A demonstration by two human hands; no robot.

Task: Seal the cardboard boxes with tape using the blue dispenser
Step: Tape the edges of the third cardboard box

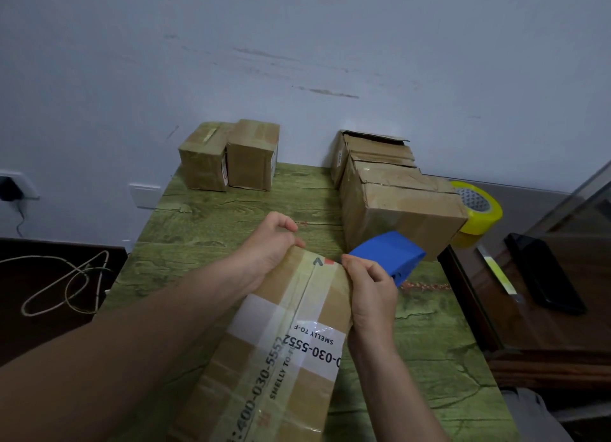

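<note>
A long cardboard box (284,352) with printed tape and white labels lies in front of me on the green table (205,230). My left hand (267,246) grips its far left corner, fingers curled over the edge. At the far right corner my right hand (370,289) pinches the edge with curled fingers. The blue dispenser (393,254) rests on the table just beyond my right hand, untouched.
Two small taped boxes (228,157) stand at the back left against the wall. A stack of boxes (390,190) with loose flaps stands back right, a yellow tape roll (479,210) beside it. A dark phone (542,273) lies on the brown surface at right.
</note>
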